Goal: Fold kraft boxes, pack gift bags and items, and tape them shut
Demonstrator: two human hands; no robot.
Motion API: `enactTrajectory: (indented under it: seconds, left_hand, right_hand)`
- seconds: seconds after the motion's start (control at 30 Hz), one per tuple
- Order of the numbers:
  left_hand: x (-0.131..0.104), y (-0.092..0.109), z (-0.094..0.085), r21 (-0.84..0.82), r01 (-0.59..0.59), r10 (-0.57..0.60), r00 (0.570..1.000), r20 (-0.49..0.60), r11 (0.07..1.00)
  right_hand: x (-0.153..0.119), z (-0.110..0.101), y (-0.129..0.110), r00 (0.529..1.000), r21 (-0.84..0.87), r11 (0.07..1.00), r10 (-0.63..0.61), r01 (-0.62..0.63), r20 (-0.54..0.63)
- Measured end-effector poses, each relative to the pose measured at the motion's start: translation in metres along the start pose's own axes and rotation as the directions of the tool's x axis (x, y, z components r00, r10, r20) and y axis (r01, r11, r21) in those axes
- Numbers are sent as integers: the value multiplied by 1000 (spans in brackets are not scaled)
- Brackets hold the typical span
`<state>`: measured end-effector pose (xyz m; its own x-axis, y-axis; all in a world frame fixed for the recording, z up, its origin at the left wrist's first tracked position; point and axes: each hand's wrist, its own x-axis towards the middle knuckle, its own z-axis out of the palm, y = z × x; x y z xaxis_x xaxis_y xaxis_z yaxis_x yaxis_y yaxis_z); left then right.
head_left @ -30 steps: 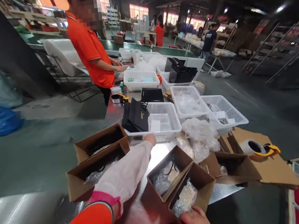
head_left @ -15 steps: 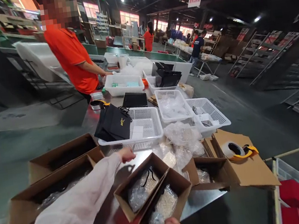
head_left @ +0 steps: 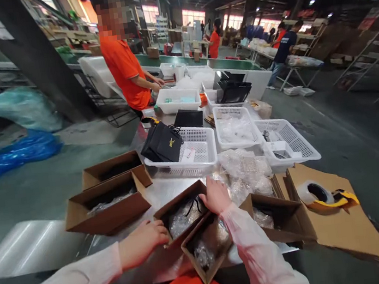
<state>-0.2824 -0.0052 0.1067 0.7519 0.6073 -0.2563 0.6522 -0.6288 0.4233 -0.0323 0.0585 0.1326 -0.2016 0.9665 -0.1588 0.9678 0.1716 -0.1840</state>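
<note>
Both hands are on one open cardboard box (head_left: 184,238) near the table's front, which holds a bubble-wrapped item (head_left: 182,220) and a black cord. My left hand (head_left: 147,241) has its fingers bent over the box's left end. At its far right corner, my right hand (head_left: 215,195) grips the cardboard edge. A second open box (head_left: 207,277) stands against it on the near right, with bubble wrap inside. Two more open boxes, a nearer one (head_left: 113,224) and a farther one (head_left: 87,178), stand to the left, also open.
White baskets (head_left: 182,165) lie beyond, one with black paper bags (head_left: 165,141). Bubble-wrapped items (head_left: 244,165) lie in the middle. On the right are another open box (head_left: 292,235), flat cardboard (head_left: 354,227) and a tape dispenser (head_left: 338,199). A person in orange (head_left: 126,71) stands behind.
My left hand has come back from near the basket to the box's left end. My right hand has moved from the near box to the far corner. The view has turned left.
</note>
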Motion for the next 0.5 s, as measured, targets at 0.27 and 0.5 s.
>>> enactTrajectory:
  seconds: [0.27, 0.5]
  left_hand:
    - [-53, 31, 68, 9, 301, -289, 924, -251, 954]
    - [-83, 59, 95, -42, 430, -414, 833, -368, 902]
  right_hand:
    - [1, 19, -3, 993, -140, 983, -113, 116, 31]
    - [26, 18, 52, 849, -132, 886, -371, 445, 377]
